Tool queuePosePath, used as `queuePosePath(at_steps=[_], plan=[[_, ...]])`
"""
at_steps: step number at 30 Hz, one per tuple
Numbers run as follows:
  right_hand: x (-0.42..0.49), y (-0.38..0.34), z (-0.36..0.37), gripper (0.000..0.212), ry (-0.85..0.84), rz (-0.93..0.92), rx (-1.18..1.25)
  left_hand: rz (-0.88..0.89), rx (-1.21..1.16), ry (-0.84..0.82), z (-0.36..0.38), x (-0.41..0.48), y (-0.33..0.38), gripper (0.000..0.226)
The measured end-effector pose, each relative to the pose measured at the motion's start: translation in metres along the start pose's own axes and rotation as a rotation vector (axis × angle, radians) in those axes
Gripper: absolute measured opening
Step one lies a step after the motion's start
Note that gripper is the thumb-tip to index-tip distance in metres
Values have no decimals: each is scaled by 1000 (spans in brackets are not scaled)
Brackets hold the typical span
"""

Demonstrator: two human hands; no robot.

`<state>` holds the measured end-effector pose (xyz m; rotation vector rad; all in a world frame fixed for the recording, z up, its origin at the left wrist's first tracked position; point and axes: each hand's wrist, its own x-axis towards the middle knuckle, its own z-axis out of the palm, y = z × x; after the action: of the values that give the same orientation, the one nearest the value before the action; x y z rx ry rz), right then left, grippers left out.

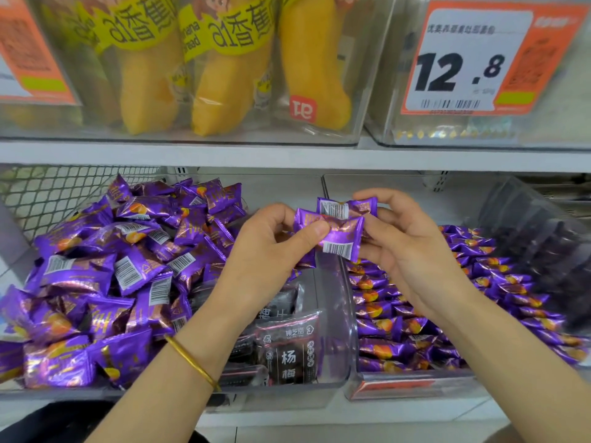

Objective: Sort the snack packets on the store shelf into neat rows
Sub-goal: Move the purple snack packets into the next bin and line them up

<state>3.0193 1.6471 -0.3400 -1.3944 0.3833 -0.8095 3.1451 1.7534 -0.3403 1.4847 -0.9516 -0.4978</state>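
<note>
Purple packets (340, 239) partly behind left hand (265, 251)

Bright, even light — foil glare (edges bowed, blurred).

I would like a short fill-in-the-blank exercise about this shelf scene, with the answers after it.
The left hand and right hand hold ____ packets.
The gold bangle sits on the ____ wrist.
The price tag reads 12.____
The neat rows lie to the ____ of the loose pile.
Answers: purple; left; 8; right.
</note>
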Motion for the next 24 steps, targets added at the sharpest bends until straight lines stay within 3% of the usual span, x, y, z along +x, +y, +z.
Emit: queuePosePath(at_steps=[4, 6, 9, 12, 14, 18, 19, 21, 24], plan=[[0, 1, -4, 22, 135, -154, -229, -93, -81, -5, -2, 1, 2, 24], [-1, -1, -7, 24, 173, -244, -227, -175, -200, -25, -3, 1, -1, 22], [-2, -1, -9, 20, 49, -305, -157, -251, -327, -62, -2, 1, -3, 16], [-4, 3, -7, 27, -54, -269, -143, -248, -456, -116, -1, 2, -5, 5], [-3, 3, -9, 29, -66, -220, -53, -239, -559, -129, -2, 3, -5, 14], [0, 1, -10, 12, -8, -159, 10, -204, -706, -140, -2, 3, -2, 24], [0, 2, -10, 9, 15, -160, -19, -185, -686, -130, -2, 3, -2, 22], [1, 3, -10, 27, 38, -155, -16, -131, -552, -95, 0, 3, -3, 20], [2, -2, -11, 45, 72, -101, 95, -51, -293, -41, -1, 3, -6, 40]])
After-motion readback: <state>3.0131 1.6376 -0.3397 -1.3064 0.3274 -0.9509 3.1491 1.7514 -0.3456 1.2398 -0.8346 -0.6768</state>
